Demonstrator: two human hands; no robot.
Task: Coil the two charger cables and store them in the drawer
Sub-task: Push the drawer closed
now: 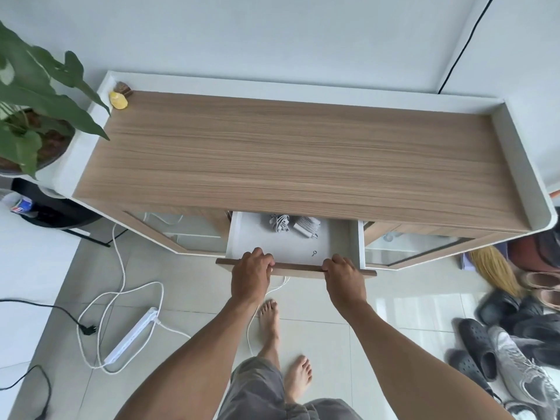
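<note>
1. Two coiled charger cables lie side by side at the back of the open drawer (242, 237): the left cable (279, 223) is a loose grey-white bundle, the right cable (306, 226) a neater white coil, close to each other, whether touching I cannot tell.
2. One small metal key (314, 253) lies apart from them, nearer the drawer's front on the right.
3. Both hands grip the dark wooden front edge of the drawer: the left hand (251, 272) is closed over it left of centre, the right hand (343, 278) closed over it right of centre, fingers curled over the top.
4. Above the drawer spreads the wooden counter (297, 153), with a small yellow object (118, 100) in its far left corner.
5. Beside the counter's left end stands a leafy plant (33, 95).
6. On the tiled floor, a white power strip (131, 336) lies to the left, shoes (512, 338) to the right, and the person's bare feet between.
</note>
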